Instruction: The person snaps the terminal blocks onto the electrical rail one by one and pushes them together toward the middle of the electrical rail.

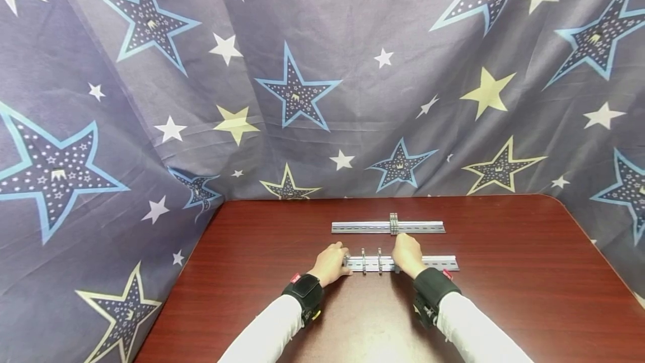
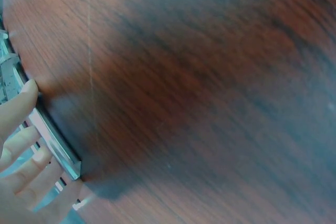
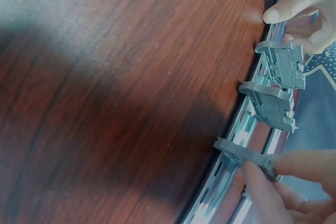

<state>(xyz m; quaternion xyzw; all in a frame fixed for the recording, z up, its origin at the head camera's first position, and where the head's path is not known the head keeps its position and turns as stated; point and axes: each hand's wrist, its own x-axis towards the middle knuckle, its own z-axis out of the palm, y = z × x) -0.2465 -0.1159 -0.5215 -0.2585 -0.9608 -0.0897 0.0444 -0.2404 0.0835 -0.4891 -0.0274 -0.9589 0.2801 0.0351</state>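
A slotted metal DIN rail [image 1: 438, 263] lies across the table in front of me. My left hand [image 1: 330, 264] grips its left end, thumb on the near edge [image 2: 21, 103] and fingers over the far side. Two grey terminal blocks [image 3: 283, 64] [image 3: 270, 107] stand spaced apart on this rail, between my hands. Farther right, my right hand [image 1: 407, 254] pinches another grey terminal block [image 3: 242, 155] between thumb and finger, at the rail. Whether that block is seated on the rail I cannot tell. In the head view my right hand mostly hides it.
Behind the gripped rail, a second DIN rail [image 1: 360, 228] lies roughly parallel, with several terminal blocks [image 1: 393, 224] grouped together on it. The reddish-brown table [image 1: 524, 273] extends to both sides. A star-patterned cloth [image 1: 312, 156] hangs behind the table and along its left side.
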